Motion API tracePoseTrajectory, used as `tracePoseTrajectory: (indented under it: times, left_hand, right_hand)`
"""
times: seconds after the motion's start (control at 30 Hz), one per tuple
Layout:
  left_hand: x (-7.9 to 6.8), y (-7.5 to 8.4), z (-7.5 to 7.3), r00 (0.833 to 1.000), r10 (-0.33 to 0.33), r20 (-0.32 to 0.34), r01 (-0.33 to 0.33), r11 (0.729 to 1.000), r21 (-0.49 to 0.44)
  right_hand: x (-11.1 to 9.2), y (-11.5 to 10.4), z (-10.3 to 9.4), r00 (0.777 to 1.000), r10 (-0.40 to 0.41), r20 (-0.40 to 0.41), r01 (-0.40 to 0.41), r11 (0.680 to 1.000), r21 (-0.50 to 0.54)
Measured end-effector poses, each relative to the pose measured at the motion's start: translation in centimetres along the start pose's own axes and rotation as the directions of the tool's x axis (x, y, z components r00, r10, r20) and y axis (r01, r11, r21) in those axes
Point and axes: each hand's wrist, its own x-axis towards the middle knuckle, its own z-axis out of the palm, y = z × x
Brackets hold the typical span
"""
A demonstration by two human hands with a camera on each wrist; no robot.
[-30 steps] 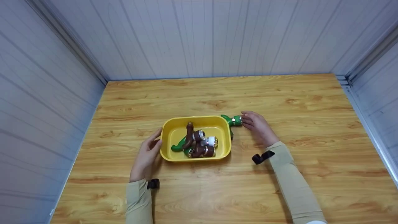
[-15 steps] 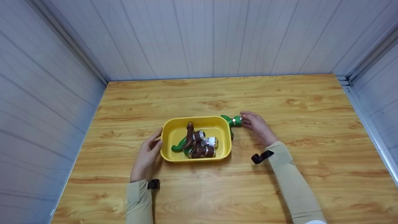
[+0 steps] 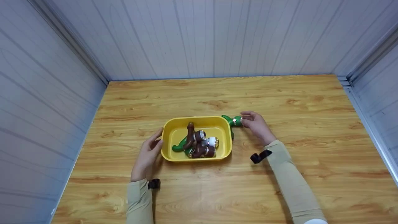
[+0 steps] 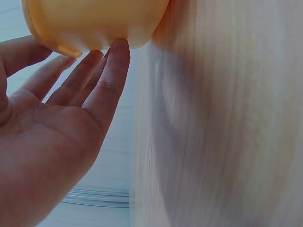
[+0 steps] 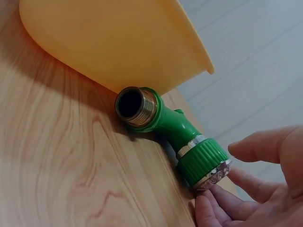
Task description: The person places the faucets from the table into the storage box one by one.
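A green tap (image 3: 236, 121) with a ribbed knob and a threaded brass-coloured end lies on the table against the right wall of a yellow bin (image 3: 169, 121). My right hand (image 3: 256, 126) is at its knob; in the right wrist view the thumb is by the knob's upper side and the fingers curl under its shiny end cap. My left hand (image 3: 147, 157) rests on the bin's left side, its extended fingertips against the wall of the yellow bin (image 4: 99, 23). Inside the bin lie brown taps (image 3: 189, 138), a white-knobbed one (image 3: 213, 142) and green ones (image 3: 178, 147), partly overlapping.
The wood-grain table (image 3: 199, 193) is bounded by pale panelled walls (image 3: 199, 37) at the back and both sides. A black wrist mount (image 3: 260, 156) is strapped on the right sleeve, and another mount (image 3: 153, 184) sits on the left.
The right hand's fingers and thumb have closed in around the green tap's knob; they were straighter beside it before. The left hand and the bin stay practically where they were.
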Motion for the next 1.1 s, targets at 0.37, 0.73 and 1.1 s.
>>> tracePoseTrajectory:
  times: [0.37,0.73,1.1]
  left_hand:
    - [0.1,-0.2,-0.1,1.000,-0.004,-0.008,0.004,0.999,-0.035]
    - [0.0,-0.4,0.2,1.000,0.000,-0.012,-0.001,0.997,-0.073]
    - [0.1,0.0,0.2,0.999,0.037,-0.008,-0.038,0.999,-0.033]
  right_hand:
    - [0.2,0.1,0.3,0.998,-0.026,-0.050,0.023,0.999,-0.046]
    - [-0.5,0.5,0.1,0.994,-0.065,-0.085,0.059,0.995,-0.077]
    - [-2.0,0.7,-0.5,0.994,-0.031,-0.107,0.038,0.997,0.068]
